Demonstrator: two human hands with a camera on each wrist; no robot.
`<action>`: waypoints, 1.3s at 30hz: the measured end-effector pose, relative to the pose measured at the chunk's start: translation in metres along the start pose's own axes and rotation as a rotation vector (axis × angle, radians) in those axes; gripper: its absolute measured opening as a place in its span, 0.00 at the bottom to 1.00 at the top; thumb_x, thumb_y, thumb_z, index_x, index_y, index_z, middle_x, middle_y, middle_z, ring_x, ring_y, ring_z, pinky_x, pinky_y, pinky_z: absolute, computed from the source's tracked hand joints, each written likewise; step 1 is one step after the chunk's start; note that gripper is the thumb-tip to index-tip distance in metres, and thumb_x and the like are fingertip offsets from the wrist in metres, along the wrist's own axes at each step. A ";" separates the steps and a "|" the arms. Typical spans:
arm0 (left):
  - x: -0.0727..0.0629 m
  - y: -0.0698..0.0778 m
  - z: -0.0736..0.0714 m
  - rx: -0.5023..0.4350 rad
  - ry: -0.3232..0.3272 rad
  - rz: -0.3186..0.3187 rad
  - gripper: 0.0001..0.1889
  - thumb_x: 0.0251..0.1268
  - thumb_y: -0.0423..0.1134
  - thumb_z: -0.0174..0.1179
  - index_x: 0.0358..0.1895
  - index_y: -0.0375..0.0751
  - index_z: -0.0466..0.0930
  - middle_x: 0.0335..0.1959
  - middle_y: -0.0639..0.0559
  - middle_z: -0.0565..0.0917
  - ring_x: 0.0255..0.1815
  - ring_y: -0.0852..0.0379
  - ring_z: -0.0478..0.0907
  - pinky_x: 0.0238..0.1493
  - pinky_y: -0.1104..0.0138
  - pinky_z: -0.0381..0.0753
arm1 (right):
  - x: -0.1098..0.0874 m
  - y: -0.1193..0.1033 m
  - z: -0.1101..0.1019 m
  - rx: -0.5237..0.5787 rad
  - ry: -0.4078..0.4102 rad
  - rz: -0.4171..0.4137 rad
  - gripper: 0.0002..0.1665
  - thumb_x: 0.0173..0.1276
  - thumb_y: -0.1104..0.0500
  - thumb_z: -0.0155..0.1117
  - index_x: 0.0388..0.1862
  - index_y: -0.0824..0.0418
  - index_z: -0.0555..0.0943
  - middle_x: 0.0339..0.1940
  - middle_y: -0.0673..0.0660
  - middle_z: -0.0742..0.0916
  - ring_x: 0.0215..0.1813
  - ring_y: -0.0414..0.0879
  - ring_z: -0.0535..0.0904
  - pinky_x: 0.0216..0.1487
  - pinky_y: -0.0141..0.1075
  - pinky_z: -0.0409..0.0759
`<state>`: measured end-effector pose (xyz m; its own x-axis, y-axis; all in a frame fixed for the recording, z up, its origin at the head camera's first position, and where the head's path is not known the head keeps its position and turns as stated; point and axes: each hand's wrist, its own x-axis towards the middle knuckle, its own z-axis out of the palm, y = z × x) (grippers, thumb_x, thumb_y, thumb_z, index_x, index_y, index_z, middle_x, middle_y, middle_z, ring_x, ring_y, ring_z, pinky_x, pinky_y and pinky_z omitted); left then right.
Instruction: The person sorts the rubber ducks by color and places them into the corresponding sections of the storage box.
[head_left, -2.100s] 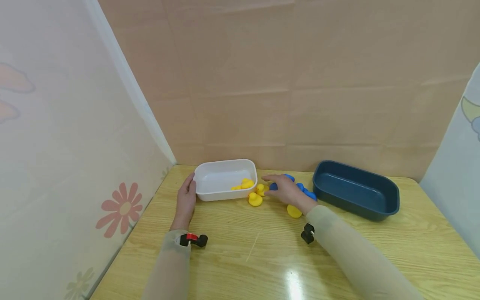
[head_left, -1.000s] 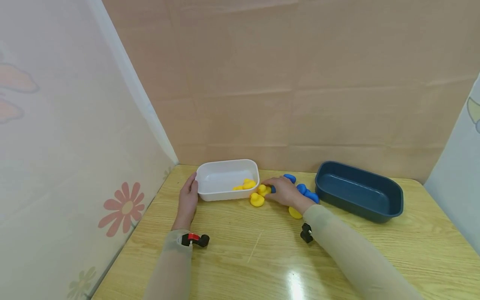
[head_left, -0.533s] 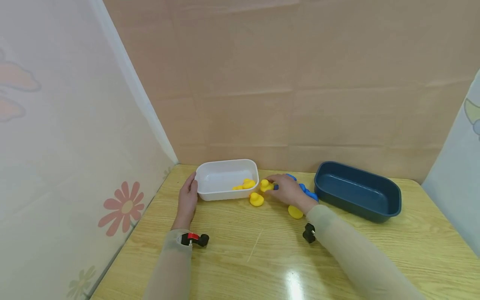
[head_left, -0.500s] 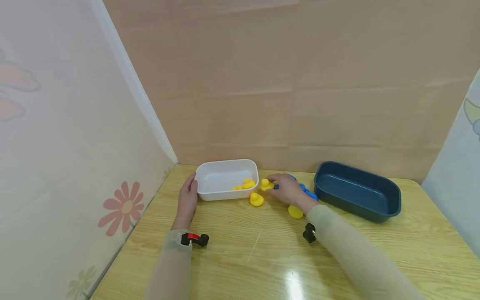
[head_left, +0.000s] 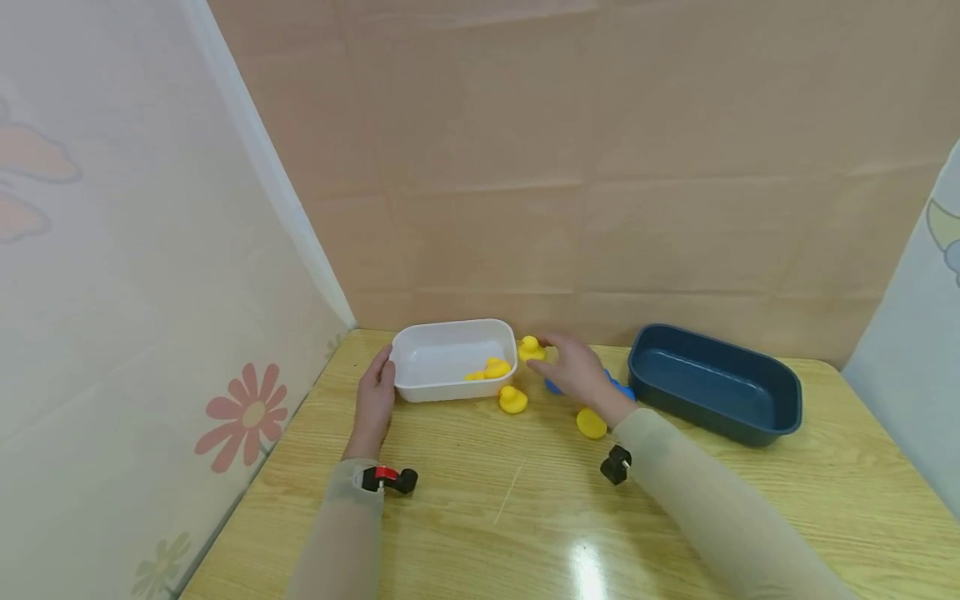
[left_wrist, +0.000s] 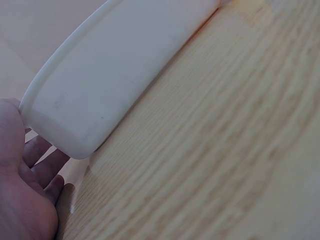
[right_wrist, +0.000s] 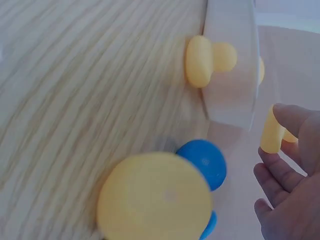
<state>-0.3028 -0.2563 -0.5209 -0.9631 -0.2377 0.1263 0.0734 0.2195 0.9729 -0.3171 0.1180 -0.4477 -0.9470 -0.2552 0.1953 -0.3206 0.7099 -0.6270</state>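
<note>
My right hand pinches a yellow rubber duck between thumb and fingers, just right of the white bin. In the right wrist view that duck is held clear of the bin wall. My left hand rests against the bin's left end, and in the left wrist view its fingers touch the outer wall. Inside the bin lie yellow ducks. Another yellow duck stands by its front right corner. Under the right hand lie blue objects, partly hidden.
A dark blue bin stands at the right with nothing seen inside. A yellow object lies flat-side up below the right wrist. More blue pieces touch the dark bin's left side. A brown covered wall closes the back.
My right hand has taken hold of the yellow duck and raised it up from beside the blue pieces, toward the back. The left hand and white bin stay put.
</note>
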 end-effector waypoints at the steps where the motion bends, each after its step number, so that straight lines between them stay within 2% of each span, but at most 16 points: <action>1: 0.000 0.000 0.000 -0.001 0.001 0.000 0.28 0.94 0.50 0.45 0.87 0.50 0.67 0.86 0.48 0.67 0.88 0.47 0.58 0.87 0.52 0.58 | 0.000 -0.003 0.000 0.004 0.002 -0.001 0.33 0.78 0.49 0.76 0.74 0.65 0.82 0.69 0.66 0.86 0.72 0.66 0.79 0.74 0.62 0.76; 5: 0.000 -0.001 0.000 -0.003 -0.001 -0.004 0.28 0.94 0.50 0.46 0.87 0.49 0.67 0.86 0.47 0.67 0.89 0.46 0.57 0.87 0.50 0.57 | 0.001 -0.014 0.002 0.038 0.009 -0.008 0.33 0.78 0.49 0.76 0.74 0.65 0.82 0.68 0.66 0.86 0.72 0.67 0.79 0.74 0.62 0.76; 10: -0.001 -0.001 0.000 -0.009 -0.003 -0.014 0.28 0.94 0.49 0.46 0.88 0.50 0.66 0.87 0.47 0.67 0.89 0.46 0.56 0.87 0.49 0.57 | 0.003 -0.022 0.010 0.082 -0.009 -0.018 0.34 0.79 0.49 0.76 0.76 0.63 0.81 0.68 0.63 0.86 0.71 0.64 0.80 0.76 0.61 0.75; 17: -0.003 0.001 0.002 -0.013 -0.009 -0.025 0.28 0.94 0.49 0.45 0.88 0.49 0.66 0.87 0.48 0.66 0.89 0.47 0.56 0.87 0.50 0.57 | 0.008 -0.030 0.021 0.065 -0.015 -0.057 0.34 0.78 0.49 0.76 0.76 0.62 0.81 0.69 0.61 0.87 0.72 0.63 0.80 0.76 0.61 0.75; 24: -0.004 0.002 0.004 -0.003 -0.011 -0.023 0.28 0.94 0.49 0.45 0.88 0.48 0.66 0.87 0.47 0.66 0.89 0.46 0.56 0.88 0.50 0.56 | 0.011 -0.040 0.028 0.068 -0.057 -0.050 0.34 0.79 0.48 0.74 0.77 0.60 0.80 0.71 0.61 0.86 0.73 0.62 0.80 0.76 0.60 0.75; 30: -0.004 0.003 0.003 -0.004 -0.011 -0.022 0.28 0.94 0.50 0.46 0.88 0.48 0.66 0.87 0.47 0.66 0.89 0.46 0.56 0.87 0.50 0.57 | 0.011 -0.043 0.029 0.047 -0.082 -0.031 0.34 0.82 0.46 0.71 0.81 0.57 0.78 0.77 0.57 0.83 0.78 0.61 0.76 0.79 0.59 0.72; 39: 0.000 -0.001 0.000 0.016 -0.005 -0.029 0.29 0.93 0.52 0.45 0.88 0.50 0.65 0.87 0.50 0.65 0.89 0.47 0.55 0.88 0.49 0.56 | 0.009 -0.039 0.027 0.044 -0.045 -0.035 0.34 0.82 0.47 0.72 0.80 0.57 0.78 0.76 0.58 0.84 0.77 0.61 0.76 0.79 0.59 0.73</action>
<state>-0.3028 -0.2567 -0.5217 -0.9659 -0.2400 0.0970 0.0412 0.2276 0.9729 -0.3129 0.0704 -0.4419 -0.9329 -0.3094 0.1845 -0.3516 0.6707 -0.6531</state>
